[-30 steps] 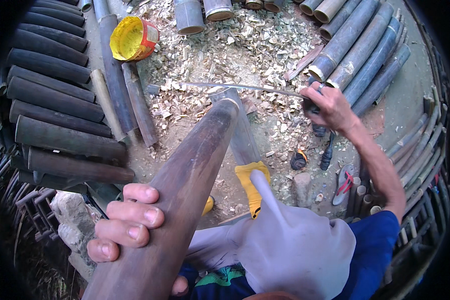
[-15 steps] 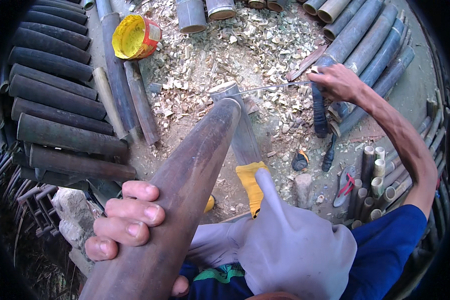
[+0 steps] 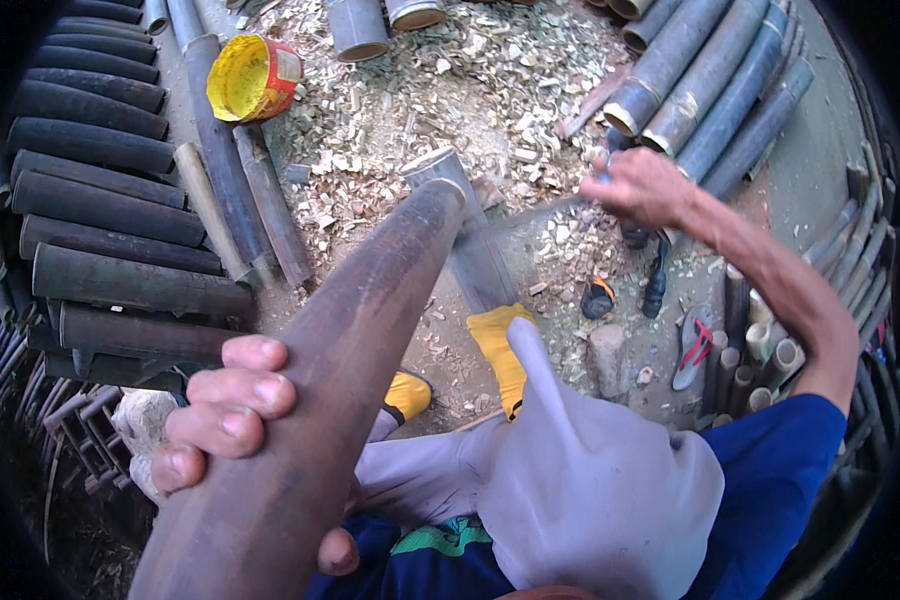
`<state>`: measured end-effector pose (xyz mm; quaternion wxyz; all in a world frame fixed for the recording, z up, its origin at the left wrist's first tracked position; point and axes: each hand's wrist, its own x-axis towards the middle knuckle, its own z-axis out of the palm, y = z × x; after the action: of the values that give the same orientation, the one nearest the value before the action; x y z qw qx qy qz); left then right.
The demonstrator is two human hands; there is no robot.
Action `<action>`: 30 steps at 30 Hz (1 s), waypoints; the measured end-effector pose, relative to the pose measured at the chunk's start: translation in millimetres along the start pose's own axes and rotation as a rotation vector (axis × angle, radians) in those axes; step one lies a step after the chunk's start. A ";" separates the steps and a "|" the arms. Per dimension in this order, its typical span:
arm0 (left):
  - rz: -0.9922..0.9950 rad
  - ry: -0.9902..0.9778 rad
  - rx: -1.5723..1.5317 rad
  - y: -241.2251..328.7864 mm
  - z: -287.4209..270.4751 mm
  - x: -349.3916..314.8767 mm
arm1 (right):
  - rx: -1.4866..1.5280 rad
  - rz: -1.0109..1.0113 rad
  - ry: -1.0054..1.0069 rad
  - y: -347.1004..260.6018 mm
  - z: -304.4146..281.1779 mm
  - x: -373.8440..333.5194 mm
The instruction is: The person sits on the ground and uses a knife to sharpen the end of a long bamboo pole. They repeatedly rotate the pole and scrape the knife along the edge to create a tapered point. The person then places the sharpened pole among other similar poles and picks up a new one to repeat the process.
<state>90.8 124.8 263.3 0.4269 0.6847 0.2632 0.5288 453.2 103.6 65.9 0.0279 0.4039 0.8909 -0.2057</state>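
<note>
My left hand is wrapped around a thick dark bamboo pole that slants up and away from me. Its far end rests against a squared wooden block lying on the ground. My right hand is a fist at the right, gripping the handle of a long thin blade, like a machete. The blade is smeared by motion and points left toward the pole's far end. My foot in a yellow shoe stands at the block's near end.
Pale bamboo chips cover the ground ahead. Dark bamboo pieces lie in a row at left; more bamboo poles lie at right. A red and yellow bucket, a black-handled tool and a grey sandal are nearby.
My right hand has moved a little left and downward with the blade, which is now blurred. The pole has shifted slightly left in view, and more of the yellow shoe shows.
</note>
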 end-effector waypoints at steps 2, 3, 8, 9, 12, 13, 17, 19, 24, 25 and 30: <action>0.034 -0.078 -0.075 -4.4 -7.6 4.5 | -0.020 0.150 -0.147 20.2 1.6 -22.2; 0.054 -0.115 -0.106 -8.5 -11.7 8.1 | -0.046 0.192 -0.223 23.9 -4.8 -32.2; -0.061 0.070 0.028 -81.9 -7.1 19.4 | -0.018 0.297 0.031 13.2 -0.2 -74.6; -0.167 0.063 0.117 -102.6 -2.7 13.7 | -0.018 0.334 0.132 7.9 6.6 -81.1; -0.403 0.301 -0.005 -151.2 37.0 -7.6 | 0.185 0.575 0.413 -42.7 36.9 -93.1; -0.490 0.295 -0.067 -141.0 48.5 -3.6 | 0.316 0.649 0.535 -60.0 50.6 -94.5; -0.665 0.265 -0.101 -129.2 65.5 -49.2 | 0.672 1.050 0.735 -135.2 58.7 -66.3; -0.820 0.104 -0.164 -127.1 64.1 -64.5 | 0.773 1.159 0.781 -150.5 83.6 -56.6; -0.965 -0.238 -0.034 -139.7 76.4 -78.6 | 1.023 1.257 0.955 -172.0 98.3 -52.8; -0.982 -0.278 -0.007 -143.0 81.3 -79.0 | 1.044 1.273 0.984 -174.2 99.7 -54.2; -0.867 -0.559 0.150 -179.9 116.0 -58.0 | 1.114 1.300 1.082 -176.2 92.0 -62.1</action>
<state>199.7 131.6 70.2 0.6104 0.6567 0.4356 0.0801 355.4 -80.0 55.8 -0.4654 0.8053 0.1686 -0.3262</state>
